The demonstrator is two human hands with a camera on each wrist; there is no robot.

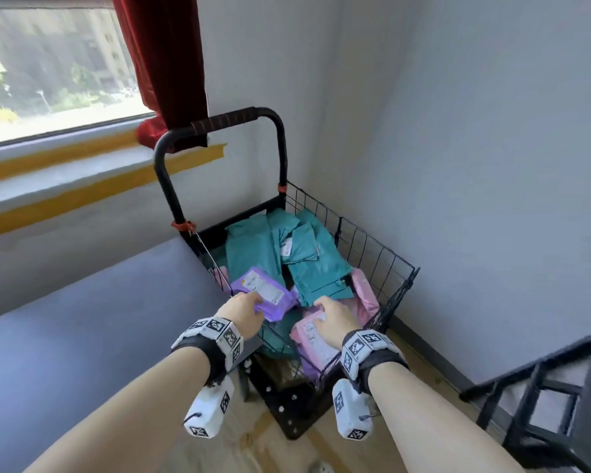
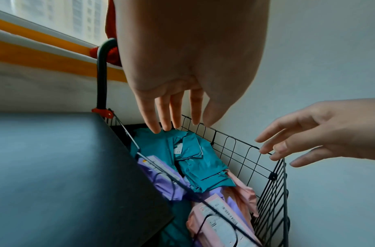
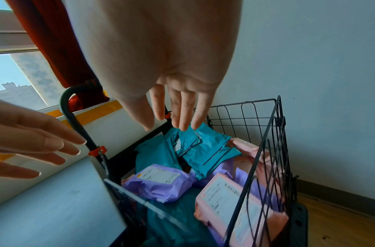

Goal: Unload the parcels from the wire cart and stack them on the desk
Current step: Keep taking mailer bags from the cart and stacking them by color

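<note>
A black wire cart [image 1: 372,240] stands in the room's corner beside the grey desk [image 1: 82,336]. It holds several soft parcels: teal ones [image 1: 307,268] at the back, a purple one [image 1: 263,291] with a white label at the front left, and a pink labelled one [image 1: 314,339] at the front right. My left hand [image 1: 249,303] hovers over the purple parcel [image 3: 159,182] with straight fingers and holds nothing. Over the pink parcel [image 3: 231,203], my right hand [image 1: 331,310] is spread the same way, also empty. Both wrist views show the fingers [image 2: 173,120] [image 3: 178,120] above the cart's rim.
The cart's tall black handle [image 1: 226,124] rises at the back, near a red curtain [image 1: 164,63] and the window sill [image 1: 65,165]. White walls close in behind and to the right. A black metal frame [image 1: 543,404] stands on the wooden floor at the lower right.
</note>
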